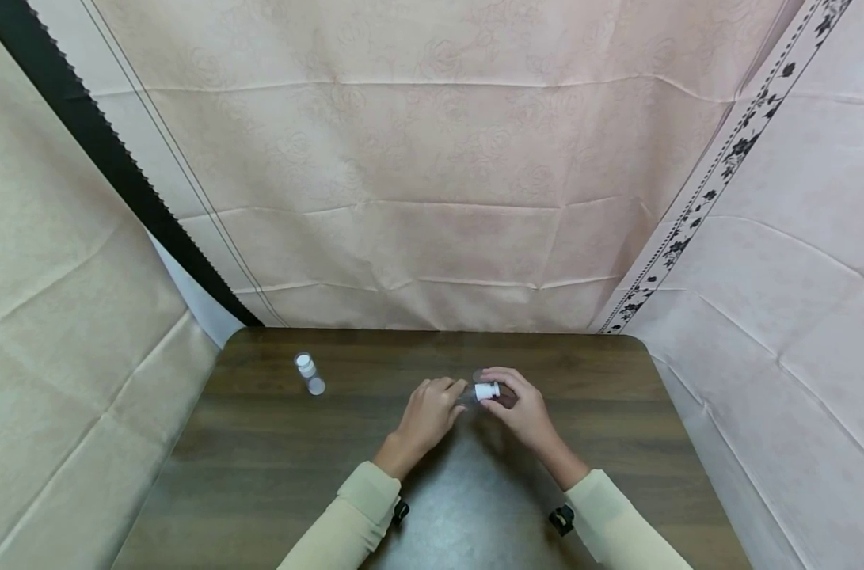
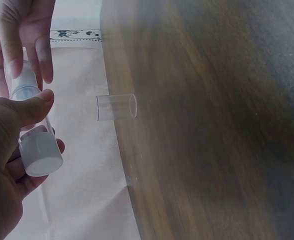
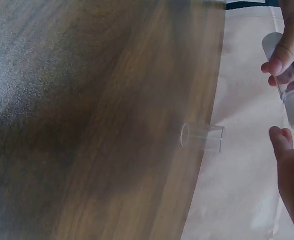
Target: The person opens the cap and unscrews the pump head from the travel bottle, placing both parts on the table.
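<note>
My left hand [image 1: 426, 412] grips a small clear bottle [image 3: 288, 82] with a white pump top [image 1: 486, 391]. The bottle lies tilted sideways, its base [image 2: 42, 157] toward the left and the pump toward the right. Around the pump curve the fingers of my right hand [image 1: 520, 404], a fingertip against its far side. On the near side my right thumb [image 3: 281, 140] stands a little apart from the pump. A clear open-ended cap [image 2: 116, 107] appears just beyond the hands, as also in the right wrist view.
At the back left of the wooden table [image 1: 260, 475] is a second clear bottle with a white top [image 1: 309, 374]. A pale cloth curtain [image 1: 439, 198] hangs behind the table's far edge, with more cloth on both sides.
</note>
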A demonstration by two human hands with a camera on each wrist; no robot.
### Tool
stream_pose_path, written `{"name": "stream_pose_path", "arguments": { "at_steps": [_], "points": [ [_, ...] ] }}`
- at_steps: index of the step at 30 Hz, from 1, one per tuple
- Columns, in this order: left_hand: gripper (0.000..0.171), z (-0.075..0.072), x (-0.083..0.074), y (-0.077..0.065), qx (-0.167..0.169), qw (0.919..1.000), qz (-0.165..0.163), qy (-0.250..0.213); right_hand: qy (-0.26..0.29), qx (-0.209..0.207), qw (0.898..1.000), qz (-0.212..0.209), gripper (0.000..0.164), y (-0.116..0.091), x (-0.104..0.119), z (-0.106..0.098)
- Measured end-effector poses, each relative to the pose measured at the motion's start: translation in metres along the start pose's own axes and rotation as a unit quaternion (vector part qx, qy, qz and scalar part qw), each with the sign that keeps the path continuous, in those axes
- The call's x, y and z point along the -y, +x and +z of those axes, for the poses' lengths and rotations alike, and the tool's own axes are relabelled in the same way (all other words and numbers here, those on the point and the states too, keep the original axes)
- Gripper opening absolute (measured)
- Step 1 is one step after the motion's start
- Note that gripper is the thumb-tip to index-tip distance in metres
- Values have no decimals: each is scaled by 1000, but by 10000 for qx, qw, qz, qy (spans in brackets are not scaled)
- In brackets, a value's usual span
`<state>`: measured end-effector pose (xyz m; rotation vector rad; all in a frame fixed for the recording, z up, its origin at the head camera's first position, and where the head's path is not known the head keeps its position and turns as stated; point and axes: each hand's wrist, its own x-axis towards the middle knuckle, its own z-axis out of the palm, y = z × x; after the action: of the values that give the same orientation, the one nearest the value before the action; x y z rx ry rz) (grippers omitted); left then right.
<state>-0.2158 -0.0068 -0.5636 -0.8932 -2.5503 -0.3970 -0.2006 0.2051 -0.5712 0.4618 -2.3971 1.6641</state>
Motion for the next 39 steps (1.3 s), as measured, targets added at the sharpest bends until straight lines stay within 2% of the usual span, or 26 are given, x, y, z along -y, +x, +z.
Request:
{"name": "stream_pose_path", "arguments": {
  "at_steps": [3,7,11,15,18,21,25,34,39],
  "points": [
    [38,0,0,0,8,10000,15,77,31,-60,9998,193,39,0,0,-3],
    [38,0,0,0,-96,9997,122,173,-95,-110,9974,707,37,1,1,-6],
    [38,1,0,-1,-291,9988,294,270,-66,43,9920,1259,38,3,2,-7],
    [38,1,0,-2,-406,9975,426,393,490,353,9798,1908,38,5,4,-7],
    [37,1,0,-2,-440,9965,498,505,879,508,9695,2233,35,5,5,-6],
    [37,1,-1,-3,-456,9957,541,598,1107,594,9647,2314,34,6,6,-6],
    [36,1,-1,-3,-400,9954,539,678,1234,625,9637,2282,32,6,5,-5],
    [37,5,0,-3,-469,9953,528,655,1244,494,9642,2289,27,7,7,-4],
    [38,6,1,-3,-414,9969,453,499,1011,394,9687,2232,26,8,8,-3]
  ]
}}
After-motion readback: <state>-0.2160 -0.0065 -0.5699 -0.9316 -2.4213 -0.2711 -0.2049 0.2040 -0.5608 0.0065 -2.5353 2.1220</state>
